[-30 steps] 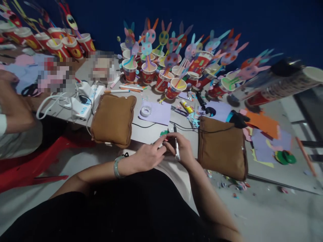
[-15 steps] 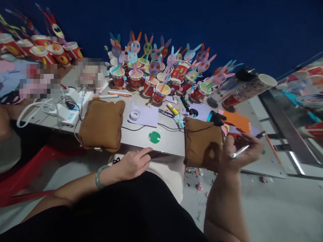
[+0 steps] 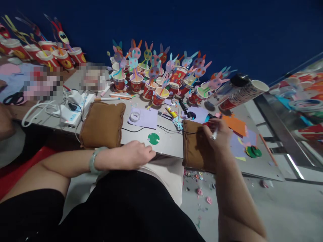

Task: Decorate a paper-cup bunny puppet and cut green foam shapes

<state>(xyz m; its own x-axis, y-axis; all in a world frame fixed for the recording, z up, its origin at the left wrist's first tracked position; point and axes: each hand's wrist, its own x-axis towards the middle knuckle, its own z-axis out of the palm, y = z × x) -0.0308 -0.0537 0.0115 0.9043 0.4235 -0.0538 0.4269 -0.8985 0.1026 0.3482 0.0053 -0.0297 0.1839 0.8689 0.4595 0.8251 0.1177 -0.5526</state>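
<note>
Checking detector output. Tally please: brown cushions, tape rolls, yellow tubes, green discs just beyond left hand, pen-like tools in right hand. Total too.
Brown cushions: 2
Tape roll: 1
Yellow tube: 1
Green disc just beyond left hand: 1
Pen-like tool in right hand: 1
Total: 6

One silver tool [image 3: 214, 135] is found in the right hand's [image 3: 220, 132] grip. Left of it, one tape roll [image 3: 134, 116], one yellow tube [image 3: 171, 112] and one green disc [image 3: 153, 139] are counted. Two cushions [image 3: 102, 124] are noted: one beneath the grip, one farther left.
</note>
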